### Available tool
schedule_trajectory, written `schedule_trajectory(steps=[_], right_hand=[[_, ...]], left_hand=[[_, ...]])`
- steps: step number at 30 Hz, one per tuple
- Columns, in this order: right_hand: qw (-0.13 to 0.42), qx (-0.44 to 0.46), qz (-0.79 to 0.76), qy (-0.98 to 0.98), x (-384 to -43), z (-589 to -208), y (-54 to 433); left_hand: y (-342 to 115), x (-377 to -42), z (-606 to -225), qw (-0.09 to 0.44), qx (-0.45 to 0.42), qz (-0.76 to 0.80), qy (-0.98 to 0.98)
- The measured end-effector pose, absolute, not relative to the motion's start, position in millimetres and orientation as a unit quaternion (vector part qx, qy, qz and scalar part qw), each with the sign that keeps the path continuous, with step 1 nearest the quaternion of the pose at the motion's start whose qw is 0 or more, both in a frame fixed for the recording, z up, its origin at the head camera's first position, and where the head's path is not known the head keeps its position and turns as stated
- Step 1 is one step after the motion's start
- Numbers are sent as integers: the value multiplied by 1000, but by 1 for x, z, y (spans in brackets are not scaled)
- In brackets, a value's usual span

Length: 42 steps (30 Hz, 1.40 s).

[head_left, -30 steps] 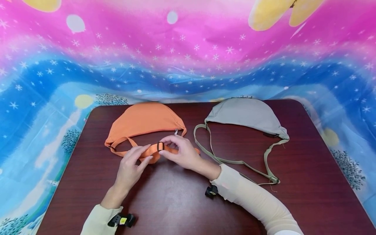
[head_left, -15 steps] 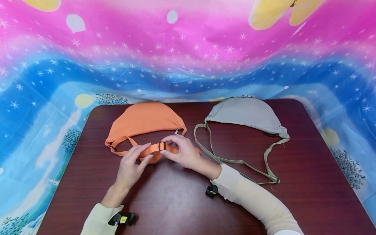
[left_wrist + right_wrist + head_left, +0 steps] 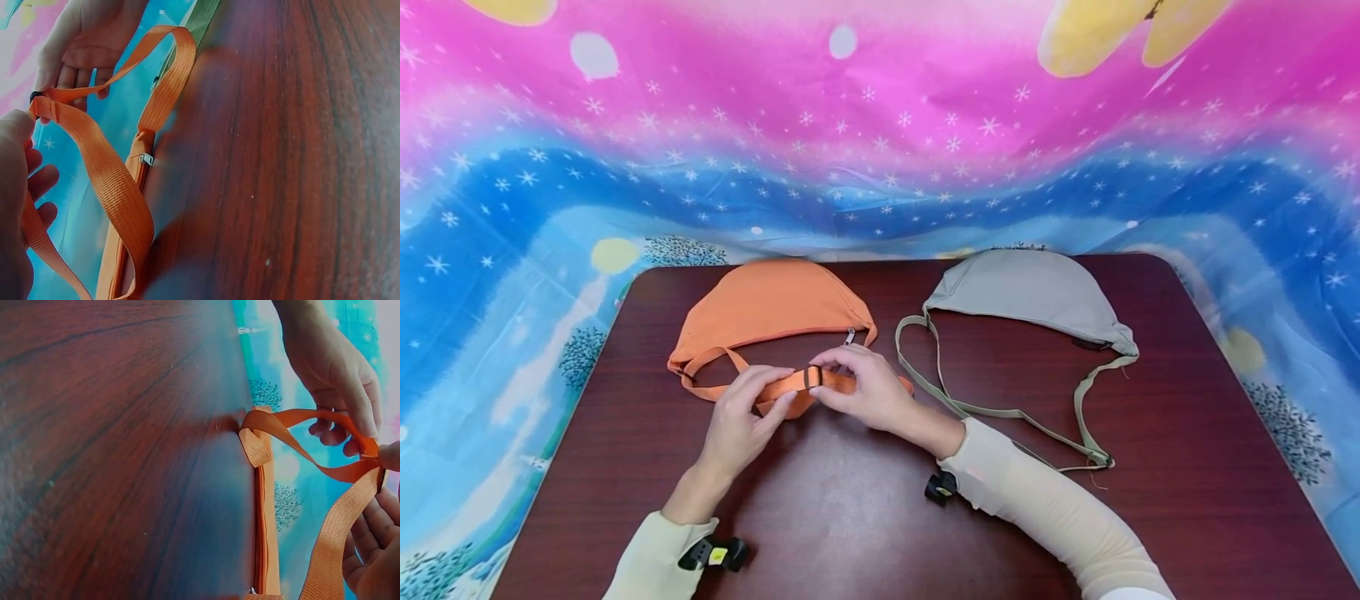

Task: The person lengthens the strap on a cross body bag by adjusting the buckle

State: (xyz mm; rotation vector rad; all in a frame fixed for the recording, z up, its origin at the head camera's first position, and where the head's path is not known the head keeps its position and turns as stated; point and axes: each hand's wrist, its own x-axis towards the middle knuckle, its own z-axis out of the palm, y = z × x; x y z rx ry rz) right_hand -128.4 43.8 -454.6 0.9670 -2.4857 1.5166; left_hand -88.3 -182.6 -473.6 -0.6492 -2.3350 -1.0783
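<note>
An orange waist bag [image 3: 771, 300] lies at the back left of the table, its zipper edge facing me. Its orange strap [image 3: 786, 384] is raised between both hands. My left hand [image 3: 737, 425] pinches the strap between thumb and fingers. At the black slider buckle [image 3: 813, 377], my right hand [image 3: 868, 392] pinches with thumb and forefinger. In the left wrist view the strap [image 3: 106, 169] loops down from the buckle toward the bag and the metal zipper pull [image 3: 147, 159]. The right wrist view shows the strap [image 3: 334, 534] hanging in a loop beside the right fingers.
A grey waist bag [image 3: 1026, 287] lies at the back right, its greenish strap [image 3: 1000, 412] spread toward me and passing near my right forearm. Both bags rest on a dark red-brown table [image 3: 850, 517]. A printed pink and blue cloth [image 3: 880, 150] hangs behind it.
The left hand has shifted slightly right along the strap, closer to the buckle. The buckle has moved a little right; the right hand stays nearly in place.
</note>
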Motion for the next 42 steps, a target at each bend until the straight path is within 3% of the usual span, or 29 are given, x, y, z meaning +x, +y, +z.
schedule_trajectory(steps=[10,18,42], right_hand=[[50,326,497,-803,-129,-453,42],[29,323,493,-808,-129,-455,41],[11,296,528,-796,-128,-451,41]], left_hand=[[-179,-91,-471,240,-234,-403,-851],[-175,-93,-472,238,-242,-399,-852],[-197,-92,-485,284,-231,-351,-862]])
